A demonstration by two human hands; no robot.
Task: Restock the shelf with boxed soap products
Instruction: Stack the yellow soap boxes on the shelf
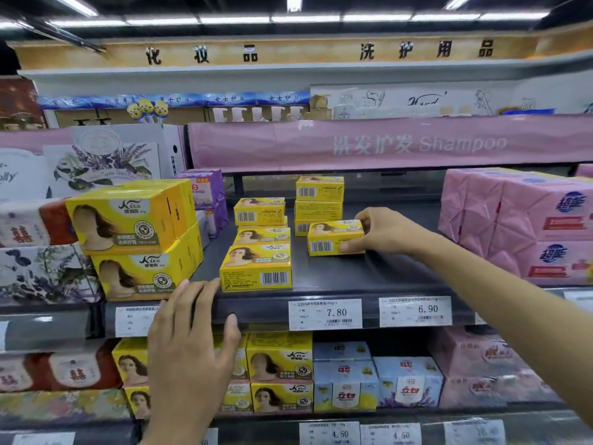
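One yellow soap box (333, 239) is gripped at its right end by the right hand (383, 232). The thumb is pressed on the front face and the fingers (364, 218) are curled over the top. The box is held low near the middle of the dark shelf (369, 273); whether it rests on it cannot be told. At 12 o'clock of it, just behind, a stack (318, 200) of three like boxes is seen. At 9 o'clock a row (258, 252) of three more is counted, running front to back, the rearmost raised on something that cannot be made out. Further out at 9 o'clock two large yellow packs (134, 242) are stacked. At 3 o'clock two pink packs (519, 220) are stacked. The left hand (189, 342) is laid on the shelf's front edge at 7 o'clock, its fingers (179, 298) straight and slightly spread, nothing held. At 6 o'clock two price tags (325, 314) are fixed, marked 7.80 and 6.90.
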